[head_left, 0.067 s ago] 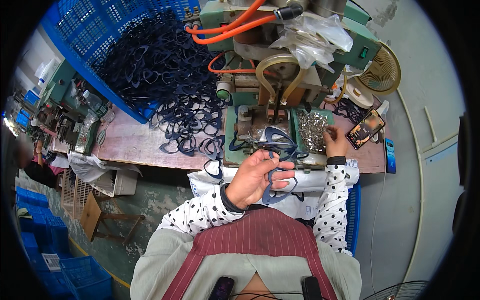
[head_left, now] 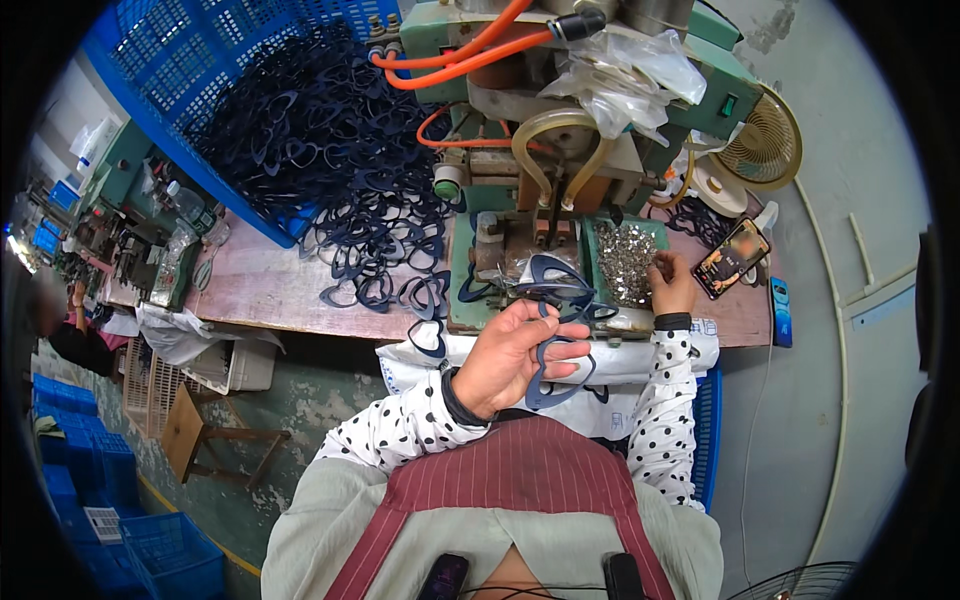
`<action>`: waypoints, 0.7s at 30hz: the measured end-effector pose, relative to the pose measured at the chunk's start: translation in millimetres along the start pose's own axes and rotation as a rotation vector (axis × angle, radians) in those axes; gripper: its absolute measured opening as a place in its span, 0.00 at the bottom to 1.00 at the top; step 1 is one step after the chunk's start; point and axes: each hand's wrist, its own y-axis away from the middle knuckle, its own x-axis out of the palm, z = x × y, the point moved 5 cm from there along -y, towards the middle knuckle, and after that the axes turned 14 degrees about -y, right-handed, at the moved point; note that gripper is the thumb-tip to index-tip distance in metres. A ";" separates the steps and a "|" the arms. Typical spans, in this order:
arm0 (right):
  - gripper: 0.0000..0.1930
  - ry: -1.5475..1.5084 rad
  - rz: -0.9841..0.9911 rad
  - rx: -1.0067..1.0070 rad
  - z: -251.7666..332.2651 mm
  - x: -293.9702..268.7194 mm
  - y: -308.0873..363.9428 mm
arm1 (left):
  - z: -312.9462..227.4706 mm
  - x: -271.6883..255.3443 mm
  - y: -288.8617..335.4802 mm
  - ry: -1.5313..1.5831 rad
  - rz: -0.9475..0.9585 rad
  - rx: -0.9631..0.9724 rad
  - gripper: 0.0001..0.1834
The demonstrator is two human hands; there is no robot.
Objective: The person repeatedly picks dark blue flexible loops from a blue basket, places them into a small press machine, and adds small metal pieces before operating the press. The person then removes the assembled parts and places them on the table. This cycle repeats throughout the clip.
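Observation:
My left hand is closed on a dark blue looped piece, shaped like a spectacle frame, pinched between thumb and fingers in front of the green press. Just beyond the fingertips, another blue looped piece sits at the press's work spot, below its metal tooling. My right hand reaches to the right edge of a green tray of small shiny metal parts. Its thumb and fingertips are drawn together at the heap; whatever they pinch is too small to make out.
Many blue looped pieces spill from a blue crate onto the table. Orange hoses and a plastic bag hang on the press. A phone and a fan stand right. A wooden stool is lower left.

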 end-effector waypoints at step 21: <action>0.08 -0.080 -0.101 -0.031 -18.7 7.7 10.3 | 13.1 -147.6 20.5 -1.208 -0.496 0.467 0.10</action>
